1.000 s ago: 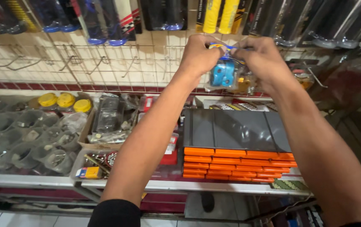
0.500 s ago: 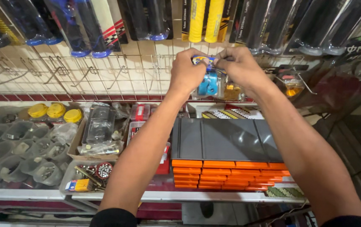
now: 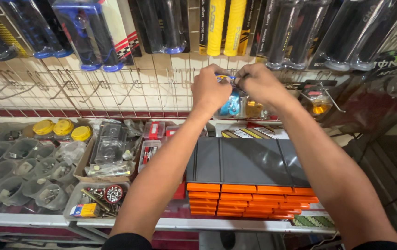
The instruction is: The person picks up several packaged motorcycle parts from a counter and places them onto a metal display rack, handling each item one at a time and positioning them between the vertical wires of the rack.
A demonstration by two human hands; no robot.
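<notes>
Below both hands (image 3: pixel 233 88), orange drawer cabinet (image 3: pixel 249 185) flanks yellow caps (image 3: pixel 63 129).

Parts shop, looks like motorcycle accessories. Wire grid wall (image 3: pixel 115 88) in front of me with hooks, handlebar grips in clear blister packs (image 3: pixel 87 32) hanging in rows: blue, black, yellow. Below, counter (image 3: pixel 170 224) loaded with stock: orange-drawer parts cabinet (image 3: pixel 249 185), clear tubs of small hardware (image 3: pixel 18 171), yellow caps (image 3: pixel 62 129), bagged and boxed fittings (image 3: pixel 110 148).
</notes>
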